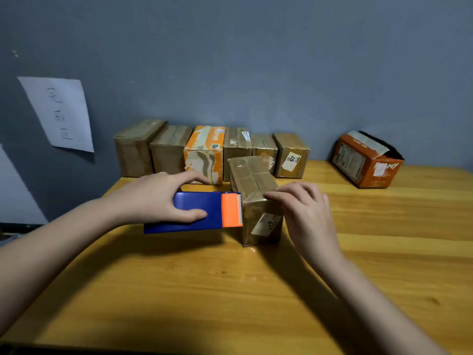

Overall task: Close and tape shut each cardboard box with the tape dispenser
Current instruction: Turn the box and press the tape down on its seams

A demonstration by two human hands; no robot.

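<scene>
Left hand (163, 198) grips blue-orange tape dispenser (202, 212), cutter against brown box (256, 198). Right hand (304, 208) fingers curled, fingertips pressing box's near top edge. Tape strip itself indiscernible.

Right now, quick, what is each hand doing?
Left hand: grips the blue and orange tape dispenser.
Right hand: holds nothing; its fingertips press on the near edge of the brown box.

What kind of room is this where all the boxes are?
Probably a small packing spot in a plain room, not a big warehouse. A wooden table stands against a bare grey wall, a row of taped boxes lines the back, and the left hand holds a blue tape dispenser.
</scene>
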